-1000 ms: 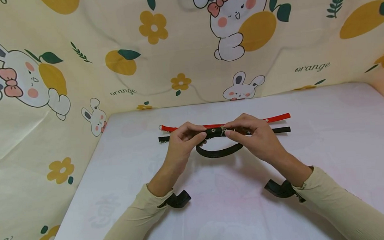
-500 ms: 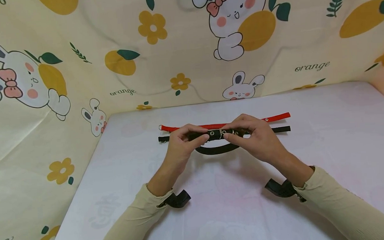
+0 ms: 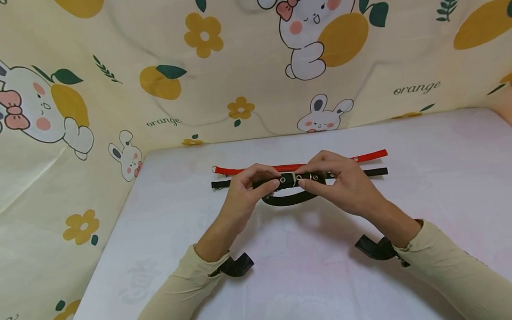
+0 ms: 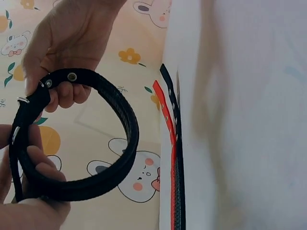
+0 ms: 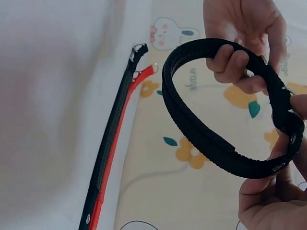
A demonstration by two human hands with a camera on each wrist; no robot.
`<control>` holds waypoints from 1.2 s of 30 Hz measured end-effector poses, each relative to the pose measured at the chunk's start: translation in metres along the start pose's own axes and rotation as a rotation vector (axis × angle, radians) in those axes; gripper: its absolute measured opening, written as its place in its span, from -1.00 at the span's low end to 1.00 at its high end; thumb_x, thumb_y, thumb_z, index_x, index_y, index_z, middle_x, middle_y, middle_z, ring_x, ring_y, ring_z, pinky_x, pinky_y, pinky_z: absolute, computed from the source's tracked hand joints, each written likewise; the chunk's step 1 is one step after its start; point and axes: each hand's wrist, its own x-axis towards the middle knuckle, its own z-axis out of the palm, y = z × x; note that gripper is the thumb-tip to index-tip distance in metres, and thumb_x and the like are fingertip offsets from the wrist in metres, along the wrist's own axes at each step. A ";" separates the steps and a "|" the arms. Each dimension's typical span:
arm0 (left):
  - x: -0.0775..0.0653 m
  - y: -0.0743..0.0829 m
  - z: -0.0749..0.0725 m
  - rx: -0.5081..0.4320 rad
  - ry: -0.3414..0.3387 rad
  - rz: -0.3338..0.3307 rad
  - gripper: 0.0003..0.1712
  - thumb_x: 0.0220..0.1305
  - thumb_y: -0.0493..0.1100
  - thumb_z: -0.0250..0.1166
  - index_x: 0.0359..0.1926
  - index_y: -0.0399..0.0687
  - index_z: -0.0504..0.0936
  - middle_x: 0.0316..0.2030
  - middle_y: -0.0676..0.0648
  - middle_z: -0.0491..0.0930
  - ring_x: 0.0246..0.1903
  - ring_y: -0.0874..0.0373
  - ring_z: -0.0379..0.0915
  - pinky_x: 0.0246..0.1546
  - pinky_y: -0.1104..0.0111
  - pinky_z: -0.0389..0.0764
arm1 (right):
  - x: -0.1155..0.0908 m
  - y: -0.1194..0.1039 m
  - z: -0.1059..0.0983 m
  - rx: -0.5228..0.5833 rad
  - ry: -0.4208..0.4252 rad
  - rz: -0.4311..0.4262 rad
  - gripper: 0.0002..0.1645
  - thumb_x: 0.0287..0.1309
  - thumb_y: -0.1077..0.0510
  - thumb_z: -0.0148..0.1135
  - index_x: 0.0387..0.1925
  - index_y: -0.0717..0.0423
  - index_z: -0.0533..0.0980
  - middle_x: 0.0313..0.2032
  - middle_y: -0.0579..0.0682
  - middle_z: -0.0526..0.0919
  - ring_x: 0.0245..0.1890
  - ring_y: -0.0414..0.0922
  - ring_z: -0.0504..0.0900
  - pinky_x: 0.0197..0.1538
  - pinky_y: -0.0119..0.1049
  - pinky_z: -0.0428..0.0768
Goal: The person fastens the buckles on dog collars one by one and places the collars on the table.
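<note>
A black collar (image 3: 289, 199) with metal eyelets is bent into a loop and held just above the white table (image 3: 430, 182). My left hand (image 3: 268, 180) pinches its left part near the eyelets. My right hand (image 3: 309, 179) pinches the buckle end. The right wrist view shows the collar loop (image 5: 192, 120) hanging between my near right hand (image 5: 271, 201) and my left hand (image 5: 240, 33). In the left wrist view the collar loop (image 4: 122, 124) spans from my left hand (image 4: 29, 191) to my right hand (image 4: 72, 38).
Behind my hands a red strap (image 3: 366, 156) and a black strap (image 3: 377, 172) lie flat and side by side on the table. A yellow cloth printed with rabbits and oranges (image 3: 194, 77) walls off the back and left. Black camera mounts (image 3: 236, 265) sit on my wrists.
The loop has become slightly smaller and flatter, and more eyelets show between my fingers. Both hands have stayed in about the same place.
</note>
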 end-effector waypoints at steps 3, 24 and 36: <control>0.000 0.000 0.000 -0.030 0.008 0.002 -0.86 0.24 -0.39 0.28 -0.18 -0.22 0.65 -0.31 0.12 0.64 -0.19 0.20 0.47 -0.21 0.45 0.52 | 0.000 0.001 0.000 0.001 -0.014 -0.015 -0.77 0.16 0.10 0.43 -0.12 -0.19 0.73 -0.26 -0.21 0.61 -0.27 -0.27 0.50 -0.30 -0.40 0.40; -0.002 0.003 -0.002 -0.145 0.021 -0.009 -0.55 0.12 -0.53 0.29 -0.41 0.20 0.75 -0.33 0.12 0.67 -0.19 0.23 0.50 -0.17 0.49 0.56 | 0.006 0.007 -0.007 -0.017 -0.062 -0.077 -0.62 0.08 0.11 0.48 -0.05 -0.27 0.66 -0.15 -0.34 0.68 -0.14 -0.34 0.57 -0.11 -0.44 0.48; 0.001 0.003 -0.001 -0.100 0.084 -0.034 -0.74 0.11 -0.46 0.39 -0.26 -0.04 0.79 -0.29 0.06 0.73 -0.21 0.16 0.57 -0.22 0.45 0.60 | 0.004 0.007 -0.008 -0.004 -0.031 -0.076 -0.63 0.08 0.13 0.49 -0.04 -0.23 0.68 -0.18 -0.29 0.68 -0.20 -0.31 0.57 -0.16 -0.41 0.51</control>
